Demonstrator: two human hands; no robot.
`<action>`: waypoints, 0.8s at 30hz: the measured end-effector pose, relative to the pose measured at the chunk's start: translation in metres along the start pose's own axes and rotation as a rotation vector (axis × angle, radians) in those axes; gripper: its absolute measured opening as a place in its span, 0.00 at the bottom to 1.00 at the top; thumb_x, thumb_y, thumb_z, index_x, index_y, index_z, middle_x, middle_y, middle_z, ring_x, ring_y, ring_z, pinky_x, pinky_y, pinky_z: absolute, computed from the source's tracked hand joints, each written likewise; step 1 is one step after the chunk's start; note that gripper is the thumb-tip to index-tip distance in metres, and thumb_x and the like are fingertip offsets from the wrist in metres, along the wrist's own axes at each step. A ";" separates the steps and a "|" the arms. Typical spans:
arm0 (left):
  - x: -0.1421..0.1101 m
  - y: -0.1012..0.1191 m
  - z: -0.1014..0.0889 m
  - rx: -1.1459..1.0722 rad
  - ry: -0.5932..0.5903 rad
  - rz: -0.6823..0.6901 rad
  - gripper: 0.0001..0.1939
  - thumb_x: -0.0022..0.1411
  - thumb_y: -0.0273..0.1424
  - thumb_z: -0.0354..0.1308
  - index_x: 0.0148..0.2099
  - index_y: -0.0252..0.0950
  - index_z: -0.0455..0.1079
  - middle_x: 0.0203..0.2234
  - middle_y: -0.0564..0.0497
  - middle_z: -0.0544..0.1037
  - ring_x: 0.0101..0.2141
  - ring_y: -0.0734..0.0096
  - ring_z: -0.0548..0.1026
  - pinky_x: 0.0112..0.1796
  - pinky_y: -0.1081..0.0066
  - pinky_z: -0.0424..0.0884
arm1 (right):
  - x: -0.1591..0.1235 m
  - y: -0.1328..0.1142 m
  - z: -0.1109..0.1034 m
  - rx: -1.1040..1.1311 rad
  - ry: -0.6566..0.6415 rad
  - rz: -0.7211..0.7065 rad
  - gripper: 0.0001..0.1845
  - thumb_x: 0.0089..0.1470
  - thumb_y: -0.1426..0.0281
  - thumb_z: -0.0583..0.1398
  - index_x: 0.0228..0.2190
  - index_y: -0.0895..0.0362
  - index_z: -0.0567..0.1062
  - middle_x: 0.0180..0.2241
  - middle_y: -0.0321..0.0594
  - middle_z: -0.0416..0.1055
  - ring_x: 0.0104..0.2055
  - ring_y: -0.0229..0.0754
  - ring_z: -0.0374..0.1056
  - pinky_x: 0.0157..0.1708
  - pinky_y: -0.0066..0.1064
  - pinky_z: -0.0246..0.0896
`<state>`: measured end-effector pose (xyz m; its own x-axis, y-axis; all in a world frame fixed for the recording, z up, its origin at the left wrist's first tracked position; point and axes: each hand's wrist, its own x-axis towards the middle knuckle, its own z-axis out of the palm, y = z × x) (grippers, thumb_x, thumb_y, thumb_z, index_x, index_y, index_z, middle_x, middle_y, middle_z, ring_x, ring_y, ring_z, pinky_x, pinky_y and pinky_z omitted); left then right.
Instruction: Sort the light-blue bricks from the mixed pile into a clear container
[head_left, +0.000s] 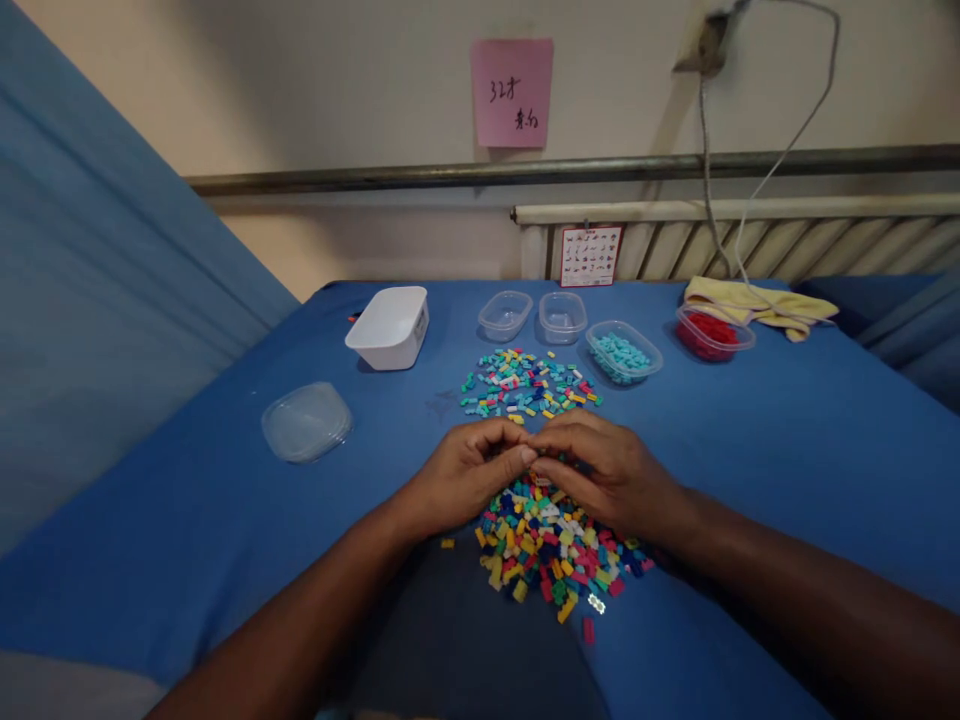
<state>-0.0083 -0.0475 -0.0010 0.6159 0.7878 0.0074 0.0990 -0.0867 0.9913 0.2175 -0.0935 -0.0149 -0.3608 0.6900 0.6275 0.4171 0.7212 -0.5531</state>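
Observation:
My left hand [469, 470] and my right hand [600, 460] meet fingertip to fingertip above a heap of small multicoloured plastic building pieces [555, 540]. Both hands are closed in a pinch, thumbs against fingers. Whatever sits between the fingertips is too small or too hidden to name. Just beyond my hands lies a second, flatter spread of small pieces [525, 380], mostly turquoise, with some blue, yellow and pink. My hands cover the far part of the near heap.
At the back stand a white tub [390, 330], two clear containers [505, 316], a container of turquoise pieces [622, 352] and one of red pieces [711, 335]. Clear lids [306, 422] lie at left. A yellow cloth [757, 300] rests back right on the blue-covered surface [210, 500].

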 end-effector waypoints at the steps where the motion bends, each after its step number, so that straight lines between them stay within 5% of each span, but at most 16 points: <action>1: 0.001 -0.001 0.001 -0.022 -0.001 -0.005 0.18 0.69 0.46 0.68 0.43 0.33 0.79 0.33 0.51 0.78 0.34 0.72 0.72 0.36 0.72 0.67 | 0.000 0.000 0.001 0.006 0.017 0.007 0.10 0.72 0.68 0.64 0.53 0.48 0.79 0.45 0.42 0.82 0.46 0.45 0.80 0.46 0.38 0.79; 10: 0.003 -0.008 0.004 -0.158 0.020 -0.045 0.14 0.68 0.38 0.72 0.49 0.33 0.80 0.33 0.49 0.83 0.34 0.74 0.78 0.38 0.73 0.72 | -0.006 0.009 0.001 0.044 0.123 0.111 0.06 0.69 0.70 0.66 0.46 0.48 0.81 0.41 0.39 0.83 0.43 0.46 0.80 0.44 0.40 0.78; 17: 0.004 -0.015 0.004 -0.280 0.037 -0.056 0.19 0.63 0.36 0.76 0.50 0.34 0.73 0.36 0.48 0.85 0.36 0.71 0.83 0.39 0.73 0.77 | -0.005 0.005 0.001 0.052 0.100 0.039 0.08 0.69 0.72 0.66 0.47 0.48 0.81 0.43 0.39 0.84 0.45 0.43 0.81 0.46 0.37 0.78; 24: 0.002 -0.013 0.005 -0.113 0.067 -0.039 0.18 0.67 0.39 0.71 0.51 0.35 0.73 0.33 0.48 0.84 0.35 0.68 0.82 0.38 0.70 0.75 | -0.006 0.007 -0.008 -0.122 0.049 -0.019 0.07 0.72 0.70 0.63 0.48 0.49 0.81 0.42 0.40 0.85 0.44 0.45 0.82 0.46 0.38 0.78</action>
<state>-0.0040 -0.0478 -0.0142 0.5594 0.8285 -0.0259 0.0308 0.0105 0.9995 0.2292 -0.0928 -0.0176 -0.3294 0.6702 0.6651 0.5104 0.7190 -0.4717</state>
